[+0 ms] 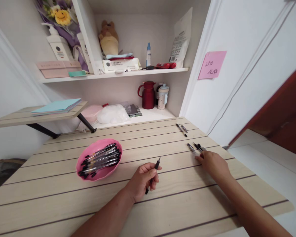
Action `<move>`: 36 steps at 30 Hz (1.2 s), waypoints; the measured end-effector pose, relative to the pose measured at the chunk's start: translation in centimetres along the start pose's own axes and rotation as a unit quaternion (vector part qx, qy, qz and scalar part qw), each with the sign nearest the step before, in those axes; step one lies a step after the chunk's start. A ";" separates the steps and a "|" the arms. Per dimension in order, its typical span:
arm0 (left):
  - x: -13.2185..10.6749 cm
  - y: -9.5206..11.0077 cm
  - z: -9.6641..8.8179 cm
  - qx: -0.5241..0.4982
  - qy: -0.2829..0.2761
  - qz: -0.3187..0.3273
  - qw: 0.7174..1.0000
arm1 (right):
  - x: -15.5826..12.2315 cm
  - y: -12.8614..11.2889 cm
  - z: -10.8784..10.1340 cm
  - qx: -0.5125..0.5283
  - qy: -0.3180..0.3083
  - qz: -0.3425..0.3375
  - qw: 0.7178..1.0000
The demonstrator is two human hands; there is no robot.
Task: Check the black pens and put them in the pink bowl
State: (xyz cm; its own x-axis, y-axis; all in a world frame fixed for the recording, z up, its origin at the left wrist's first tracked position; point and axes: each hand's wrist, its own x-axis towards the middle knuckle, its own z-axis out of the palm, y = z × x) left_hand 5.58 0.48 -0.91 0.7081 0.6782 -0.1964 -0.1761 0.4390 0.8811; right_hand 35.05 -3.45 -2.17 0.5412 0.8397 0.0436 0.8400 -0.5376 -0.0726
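My left hand is closed around a black pen with its bare writing tip pointing up and away from me. On the right side of the table, my right hand has its fingers closed on a dark pen, partly hidden by the fingers. Beside those fingers lies a clear pen part with a dark end, probably a cap. Farther back, a black-ended pen rests next to a small clear cap. Left of my hands, a pink bowl holds many capped black pens.
The slatted wooden table meets a white shelf unit at the back. A small raised stand with blue paper is at left. A red jug, a speckled cup and a plastic bag stand on the lower shelf.
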 end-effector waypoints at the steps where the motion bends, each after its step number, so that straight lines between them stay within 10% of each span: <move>1: 0.0 0.0 0.0 0.000 0.001 0.000 1.000 | -0.1 0.0 0.0 0.001 0.000 -0.005 1.000; 36: 0.1 -0.1 -0.1 -0.002 -0.005 -0.003 1.000 | 0.6 -0.3 0.6 -0.012 0.024 0.002 1.000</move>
State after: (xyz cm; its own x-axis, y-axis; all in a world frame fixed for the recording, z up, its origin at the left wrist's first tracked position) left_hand 5.54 0.55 -1.07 0.7158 0.6700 -0.1969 -0.1747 0.4449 0.8784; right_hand 35.16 -2.72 -2.72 0.5458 0.8330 0.0911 0.8379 -0.5436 -0.0493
